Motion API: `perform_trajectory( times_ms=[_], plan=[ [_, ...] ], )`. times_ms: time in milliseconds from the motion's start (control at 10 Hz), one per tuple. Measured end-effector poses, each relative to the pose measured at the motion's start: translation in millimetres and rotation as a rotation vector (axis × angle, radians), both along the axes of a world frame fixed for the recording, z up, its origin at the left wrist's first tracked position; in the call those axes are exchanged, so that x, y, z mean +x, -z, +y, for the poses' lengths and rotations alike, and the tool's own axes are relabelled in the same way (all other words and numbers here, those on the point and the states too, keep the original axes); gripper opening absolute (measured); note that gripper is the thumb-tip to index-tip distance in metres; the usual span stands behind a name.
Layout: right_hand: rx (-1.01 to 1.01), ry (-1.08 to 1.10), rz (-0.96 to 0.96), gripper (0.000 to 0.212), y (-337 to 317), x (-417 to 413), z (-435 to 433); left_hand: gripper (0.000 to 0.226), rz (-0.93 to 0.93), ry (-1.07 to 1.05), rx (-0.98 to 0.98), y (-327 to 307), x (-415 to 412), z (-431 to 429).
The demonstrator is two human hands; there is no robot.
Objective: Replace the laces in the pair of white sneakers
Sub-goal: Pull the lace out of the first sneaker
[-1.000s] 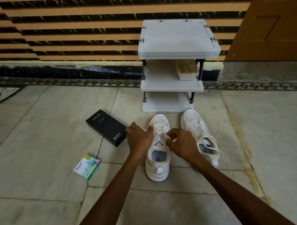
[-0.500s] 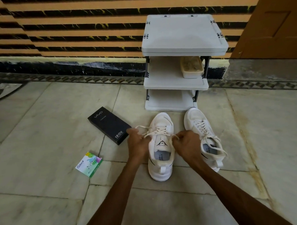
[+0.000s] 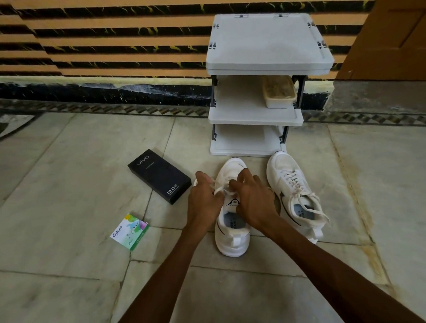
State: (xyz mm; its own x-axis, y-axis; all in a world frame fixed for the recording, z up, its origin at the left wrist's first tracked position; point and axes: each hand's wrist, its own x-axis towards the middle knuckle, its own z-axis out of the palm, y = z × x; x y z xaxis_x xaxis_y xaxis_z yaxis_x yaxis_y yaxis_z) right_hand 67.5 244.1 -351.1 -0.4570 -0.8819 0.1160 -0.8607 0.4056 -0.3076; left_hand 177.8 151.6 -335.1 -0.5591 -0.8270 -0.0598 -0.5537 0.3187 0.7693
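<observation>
Two white sneakers stand on the marble floor, toes pointing away from me. Over the left sneaker [image 3: 232, 236] both my hands work at its white lace [image 3: 220, 190]. My left hand [image 3: 202, 201] pinches a lace strand at the sneaker's left side. My right hand [image 3: 252, 201] has its fingers curled over the tongue and holds the lace near the eyelets. The upper eyelets are hidden by my hands. The right sneaker [image 3: 294, 194] sits beside it, laced, with loose ends trailing toward its heel.
A white three-tier shoe rack [image 3: 269, 85] stands against the striped wall, a beige tub [image 3: 279, 92] on its middle shelf. A black phone box [image 3: 159, 176] and a small green-white packet [image 3: 130, 231] lie on the floor to the left. A brown door [image 3: 396, 28] is at the right.
My hands have come closer together over the left sneaker's tongue. The lace, stretched out to the left half a second ago, is now bunched between my fingers.
</observation>
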Motion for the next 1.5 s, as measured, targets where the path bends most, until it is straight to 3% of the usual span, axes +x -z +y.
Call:
perform_trajectory(
  times_ms=[100,200,300,400,500,600,700,800,900,1000,1100,1200,1300,1400,1500],
  plan=[
    [-0.309,0.419,-0.642,0.024,5,-9,-3,0.035,-0.01,-0.041,0.04,3,2,-2],
    [-0.528,0.777,-1.341,0.025,-1,-10,-3,0.035,-0.019,-0.049,0.038,4,0,0],
    [-0.317,0.589,-0.94,0.042,-10,-8,-5,0.034,-0.025,-0.037,-0.008,2,-2,4],
    [-0.106,0.208,-0.068,0.067,-23,-3,-8,0.033,-0.043,-0.015,-0.039,2,-3,5],
    [0.092,-0.009,0.302,0.051,-28,3,-15,0.037,-0.015,-0.006,-0.022,0,-3,6],
    [0.229,-0.021,0.367,0.035,-20,2,-16,0.041,-0.002,-0.004,-0.007,1,-2,6],
    [0.221,-0.04,0.381,0.032,-21,6,-17,0.041,-0.006,-0.014,-0.002,2,-3,5],
    [0.055,0.051,0.268,0.029,-25,3,-18,0.039,-0.01,-0.02,-0.008,3,-2,4],
    [-0.573,0.442,-0.607,0.012,-51,-19,-24,0.037,-0.026,-0.021,-0.037,6,-1,3],
    [-1.002,0.561,-1.69,0.013,-74,-39,-25,0.037,-0.048,-0.022,-0.052,6,-2,5],
    [-0.554,0.452,-1.195,0.024,-70,-39,-23,0.038,-0.06,-0.023,-0.04,6,-2,4],
    [-0.02,0.151,-0.368,0.022,-45,-27,-20,0.039,-0.054,-0.032,-0.015,5,-2,3],
    [0.279,0.027,-0.015,0.022,-32,-14,-17,0.041,-0.055,-0.024,-0.008,3,-4,5],
    [0.115,0.047,-0.084,0.017,-35,-11,-19,0.04,-0.057,-0.009,-0.017,1,-4,5],
    [-0.53,0.349,-0.62,0.011,-54,-25,-19,0.037,-0.059,-0.005,-0.015,0,-2,4]
  ],
)
